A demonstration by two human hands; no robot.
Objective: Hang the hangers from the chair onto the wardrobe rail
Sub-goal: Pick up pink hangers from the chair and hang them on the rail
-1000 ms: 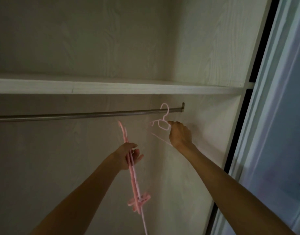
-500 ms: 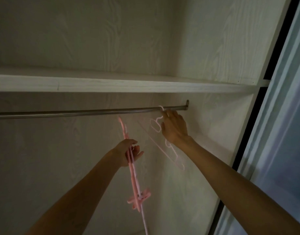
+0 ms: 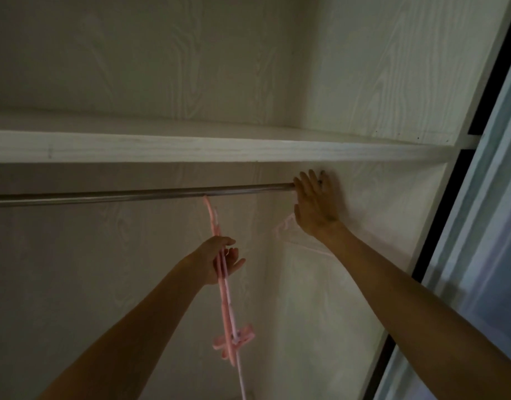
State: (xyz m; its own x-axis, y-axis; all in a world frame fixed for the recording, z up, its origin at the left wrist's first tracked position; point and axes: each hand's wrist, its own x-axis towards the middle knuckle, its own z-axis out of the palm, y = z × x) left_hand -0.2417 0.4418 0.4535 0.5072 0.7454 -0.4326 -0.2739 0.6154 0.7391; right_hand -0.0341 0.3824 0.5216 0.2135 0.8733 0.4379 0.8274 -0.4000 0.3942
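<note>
While the fingers (image 3: 307, 180) of the right hand (image 3: 313, 206) were raised almost straight at the right end of the rail (image 3: 133, 194), a pale pink hanger (image 3: 286, 226) was seen just below the palm. Only its upper part was visible, blurred, and whether its hook was over the rail could not be told, since the hand covered that spot. Whether the hanger was pinched or only touched by that hand could not be told either. The fingers (image 3: 225, 242) of the left hand (image 3: 219, 259) were curled around a bundle of pink hangers (image 3: 227, 301), which was held upright lower down and to the left, well below the rail. The top of the bundle reached nearly to the underside of the rail without clearly touching it, and its lower end hung down past the wrist, where hooks were splayed sideways. Both bare forearms were stretched upward from the bottom edge of the view. Above the rail a white shelf (image 3: 190, 150) ran across the wardrobe, backed by pale wood-grain panels (image 3: 378, 82). At the far right a sliding door (image 3: 485, 226) with a dark edge was seen.
</note>
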